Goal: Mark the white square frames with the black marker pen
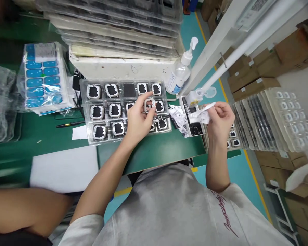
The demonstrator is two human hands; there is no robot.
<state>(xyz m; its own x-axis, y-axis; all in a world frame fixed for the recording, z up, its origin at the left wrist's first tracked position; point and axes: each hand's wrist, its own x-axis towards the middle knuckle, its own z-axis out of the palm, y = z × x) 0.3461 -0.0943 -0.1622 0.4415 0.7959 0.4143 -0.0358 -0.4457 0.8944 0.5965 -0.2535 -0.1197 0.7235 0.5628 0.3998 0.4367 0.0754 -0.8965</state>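
Observation:
My left hand (140, 118) is over the right part of a clear plastic tray (107, 129), its thumb and fingers closed round a small white square frame (149, 104). The tray's pockets carry several white frames with black centres, and one pocket in the back row shows only a dark square (129, 90). A black marker (161, 118) lies across the tray beside my left thumb. To the right, my right hand (220, 118) pinches a crumpled white wipe (201, 115) above an open white box (197, 130). Crumpled printed packets (178, 118) lie between tray and box.
Behind the tray rises a tall stack of plastic trays (118, 37). A pump bottle (179, 73) stands at its right end, near a white post (210, 51). Blue-celled packs (43, 80) sit at left. Another person's arm (28, 210) reaches in at lower left.

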